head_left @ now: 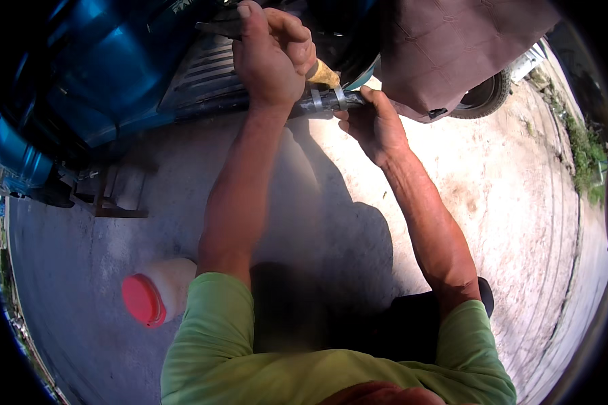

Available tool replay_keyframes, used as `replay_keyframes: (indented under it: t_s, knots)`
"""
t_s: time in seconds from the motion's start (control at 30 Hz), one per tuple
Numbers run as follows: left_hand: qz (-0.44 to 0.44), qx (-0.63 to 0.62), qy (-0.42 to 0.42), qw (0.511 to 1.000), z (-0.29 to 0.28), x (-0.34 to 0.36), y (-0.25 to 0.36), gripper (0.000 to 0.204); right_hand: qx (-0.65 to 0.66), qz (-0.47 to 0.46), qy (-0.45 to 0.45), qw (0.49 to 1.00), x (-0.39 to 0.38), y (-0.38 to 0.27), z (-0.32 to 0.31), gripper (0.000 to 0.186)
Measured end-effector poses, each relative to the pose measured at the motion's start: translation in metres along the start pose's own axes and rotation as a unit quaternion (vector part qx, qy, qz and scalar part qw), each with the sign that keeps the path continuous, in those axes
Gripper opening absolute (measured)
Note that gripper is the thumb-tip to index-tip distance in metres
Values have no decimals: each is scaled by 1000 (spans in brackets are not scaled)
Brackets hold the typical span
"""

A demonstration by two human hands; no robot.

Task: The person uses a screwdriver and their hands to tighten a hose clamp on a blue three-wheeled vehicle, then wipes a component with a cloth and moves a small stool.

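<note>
My left hand (270, 64) is raised at top centre, closed on a tool with a dark narrow end (216, 28) and a worn tan part (323, 75) below the fingers, over a dark bar (327, 100) with silvery bands. My right hand (375, 128) grips the bar's right part with thumb on top and fingers curled beneath. The bar runs along the lower edge of a blue vehicle (108, 61) with a ribbed dark footboard (199, 67). What exactly the tool is cannot be made out.
A brownish cover (452, 34) hangs at upper right above a tyre (483, 101). A pale container with a red lid (145, 297) stands at lower left on the concrete ground (507, 236). A low metal stand (121, 209) is under the vehicle. Weeds (581, 155) grow along the right.
</note>
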State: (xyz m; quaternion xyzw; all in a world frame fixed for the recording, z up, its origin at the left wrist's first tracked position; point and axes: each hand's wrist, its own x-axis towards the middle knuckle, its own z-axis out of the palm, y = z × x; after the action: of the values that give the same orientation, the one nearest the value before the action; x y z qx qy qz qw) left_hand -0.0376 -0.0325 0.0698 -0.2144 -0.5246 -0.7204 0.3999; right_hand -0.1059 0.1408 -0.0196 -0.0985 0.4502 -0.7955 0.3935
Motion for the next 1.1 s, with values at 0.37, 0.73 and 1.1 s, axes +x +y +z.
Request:
replay_keyframes:
  t_s: [0.37, 0.73, 1.1]
  knots:
    - [-59, 68, 78, 993, 14, -10, -4, 65, 62, -26, 11, 998, 3, 3, 12, 27]
    - [-402, -25, 24, 915, 32, -37, 35, 64, 72, 5, -16, 997, -65, 61, 5, 61]
    - [-519, 249, 104, 811, 51, -152, -14, 36, 39, 6, 101, 994, -161, 128, 26, 38]
